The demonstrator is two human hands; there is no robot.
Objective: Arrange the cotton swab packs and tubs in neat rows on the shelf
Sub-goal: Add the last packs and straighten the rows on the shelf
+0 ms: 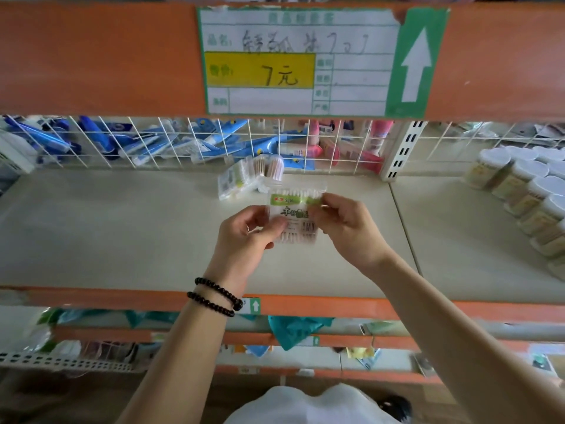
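Pack (295, 214) pinched by left hand (249, 237) and right hand (347, 228) above shelf (122, 228); advise setting it label-up, squared beside loose packs (244, 179).

**Bare Forearms, Beaded Wrist**

Both arms were bare from the wrists back to the frame's lower edge, with no sleeves showing. The left wrist carried a bracelet (217, 296) of small, round, glossy black beads, wound in two loops side by side. A thin ring (247, 228) sat on one of the left hand (246, 237) fingers. The right hand (351, 228) wore nothing.
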